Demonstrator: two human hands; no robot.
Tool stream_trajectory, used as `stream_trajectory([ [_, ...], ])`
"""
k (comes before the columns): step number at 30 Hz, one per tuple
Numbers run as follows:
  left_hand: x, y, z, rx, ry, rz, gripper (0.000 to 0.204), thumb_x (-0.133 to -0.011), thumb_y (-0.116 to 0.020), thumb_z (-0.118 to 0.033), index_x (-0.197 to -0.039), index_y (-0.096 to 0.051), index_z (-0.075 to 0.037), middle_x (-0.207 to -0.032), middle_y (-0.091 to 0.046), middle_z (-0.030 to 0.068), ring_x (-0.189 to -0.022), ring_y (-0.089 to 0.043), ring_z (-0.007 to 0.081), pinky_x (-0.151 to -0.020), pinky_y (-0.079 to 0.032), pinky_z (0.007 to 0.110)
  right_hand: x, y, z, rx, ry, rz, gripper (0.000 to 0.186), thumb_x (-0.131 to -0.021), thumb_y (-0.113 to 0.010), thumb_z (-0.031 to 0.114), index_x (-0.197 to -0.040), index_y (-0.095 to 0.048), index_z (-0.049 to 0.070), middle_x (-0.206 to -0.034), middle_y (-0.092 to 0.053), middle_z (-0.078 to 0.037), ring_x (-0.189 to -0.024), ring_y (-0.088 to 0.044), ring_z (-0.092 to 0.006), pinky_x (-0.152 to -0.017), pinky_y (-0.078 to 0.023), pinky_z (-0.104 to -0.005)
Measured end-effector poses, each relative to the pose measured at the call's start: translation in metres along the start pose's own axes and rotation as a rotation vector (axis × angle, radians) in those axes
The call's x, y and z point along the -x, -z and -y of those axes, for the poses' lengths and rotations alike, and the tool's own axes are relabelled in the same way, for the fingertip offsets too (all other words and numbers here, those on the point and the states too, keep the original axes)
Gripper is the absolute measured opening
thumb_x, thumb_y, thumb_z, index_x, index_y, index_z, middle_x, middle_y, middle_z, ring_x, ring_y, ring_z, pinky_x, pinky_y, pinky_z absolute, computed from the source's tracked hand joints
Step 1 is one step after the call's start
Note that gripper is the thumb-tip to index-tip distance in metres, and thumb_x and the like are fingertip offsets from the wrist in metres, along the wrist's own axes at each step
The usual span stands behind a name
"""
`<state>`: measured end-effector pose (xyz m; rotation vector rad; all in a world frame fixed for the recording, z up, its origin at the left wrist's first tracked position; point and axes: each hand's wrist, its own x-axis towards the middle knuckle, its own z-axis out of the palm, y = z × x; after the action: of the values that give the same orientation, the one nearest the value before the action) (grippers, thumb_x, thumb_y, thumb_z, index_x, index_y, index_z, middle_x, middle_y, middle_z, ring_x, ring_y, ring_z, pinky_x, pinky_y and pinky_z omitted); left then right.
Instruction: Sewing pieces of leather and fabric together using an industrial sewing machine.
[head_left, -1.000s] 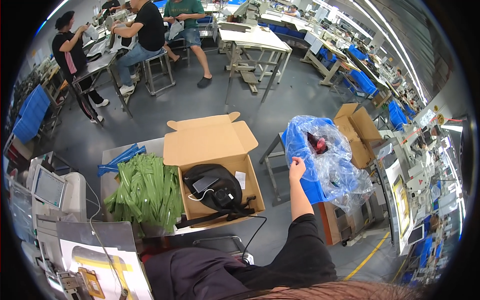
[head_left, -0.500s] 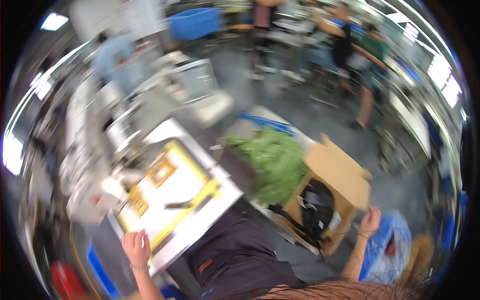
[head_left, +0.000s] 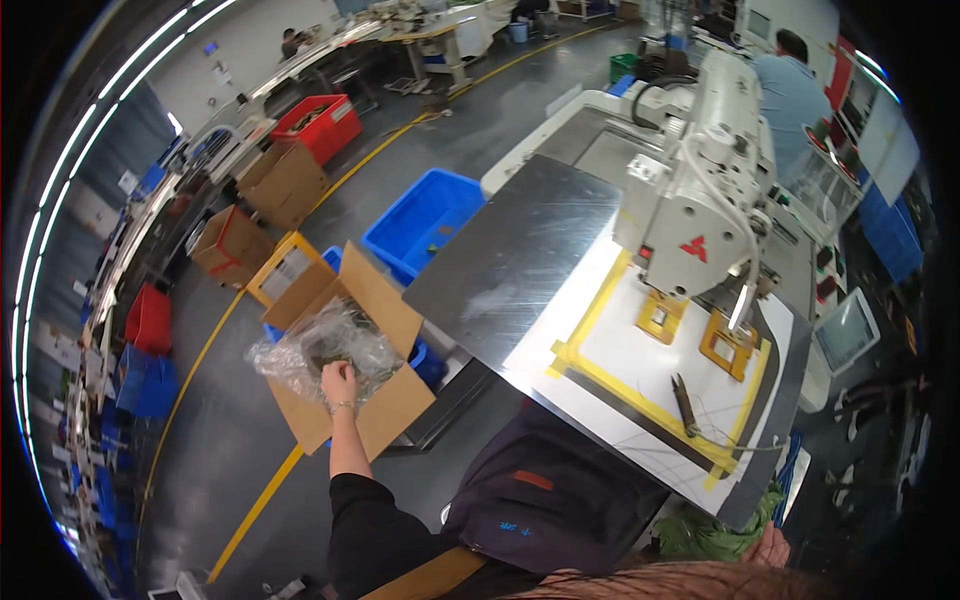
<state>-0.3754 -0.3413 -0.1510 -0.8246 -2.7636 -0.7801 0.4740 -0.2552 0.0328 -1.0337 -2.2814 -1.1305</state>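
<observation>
At the left, my left hand (head_left: 340, 384) reaches into an open cardboard box (head_left: 390, 420). Its fingers are curled together at a crumpled clear plastic bag (head_left: 372, 340), beside something dark green; what they grip is too small to make out. Down at the lower right edge, my right hand (head_left: 768, 549) lies beside a heap of green material (head_left: 705, 535), its fingers partly visible and loosely apart. Between them is the sewing machine (head_left: 695, 235), with yellow frames (head_left: 660, 316) on its white, yellow-taped work sheet (head_left: 620, 375). Thread snips (head_left: 684, 405) rest on that sheet.
A metal table plate (head_left: 520, 250) juts out between the box and the machine. Behind the box stands a blue bin (head_left: 425, 225). More cartons (head_left: 285, 185) and a red crate (head_left: 318, 128) line the yellow floor line. A screen (head_left: 846, 332) stands at the right.
The view has swung to the left. My left hand has gone from beside the machine table into the cardboard box; my right hand is now by the green material.
</observation>
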Motion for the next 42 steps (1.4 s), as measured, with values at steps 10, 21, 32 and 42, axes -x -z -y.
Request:
stream_trajectory([
  [10, 0.022, -0.031, 0.035, -0.335, -0.192, 0.160, 0.052, -0.078, -0.066, -0.042, -0.121, -0.060, -0.013, -0.119, -0.060, 0.0182, -0.115, -0.054, 0.0320, -0.105, -0.032, 0.046, -0.239, -0.059, 0.251, -1.317, 0.283, -0.005, 0.029, -0.069, -0.066, 0.004, -0.097, -0.068, 0.010, -0.083, -0.061, -0.003, -0.068, -0.061, -0.0168, -0.059, -0.047, -0.0295],
  [21, 0.025, -0.044, 0.031, 0.452, 0.369, 1.243, 0.052, -0.097, -0.039, -0.041, -0.132, -0.050, -0.005, -0.129, -0.056, 0.0110, -0.116, -0.053, 0.0208, -0.098, -0.040, 0.032, -0.273, -0.181, 0.541, -1.504, -0.254, 0.657, 0.053, -0.082, -0.067, 0.039, -0.118, -0.057, 0.001, -0.117, -0.055, -0.017, -0.107, -0.055, -0.0283, -0.087, -0.046, -0.0333],
  [32, 0.051, -0.073, 0.020, 0.522, 0.030, 1.491, 0.043, -0.089, -0.045, -0.022, -0.131, -0.055, -0.015, -0.115, -0.061, 0.0129, -0.107, -0.057, 0.0221, -0.093, -0.041, 0.036, -0.290, -0.248, 0.562, -2.034, -0.928, 1.857, 0.041, -0.091, -0.058, 0.037, -0.104, -0.064, -0.002, -0.098, -0.067, -0.008, -0.087, -0.064, -0.0158, -0.077, -0.050, -0.0278],
  [42, -0.066, -0.129, 0.089, -0.016, 0.495, 0.357, 0.023, -0.083, -0.055, -0.012, -0.101, -0.066, -0.003, -0.098, -0.067, 0.0203, -0.093, -0.063, 0.0385, -0.083, -0.050, 0.044, -0.296, -0.238, 0.566, -2.044, -0.948, 1.869, 0.034, -0.089, -0.062, 0.028, -0.106, -0.063, -0.001, -0.099, -0.067, -0.008, -0.089, -0.064, -0.0167, -0.077, -0.050, -0.0288],
])
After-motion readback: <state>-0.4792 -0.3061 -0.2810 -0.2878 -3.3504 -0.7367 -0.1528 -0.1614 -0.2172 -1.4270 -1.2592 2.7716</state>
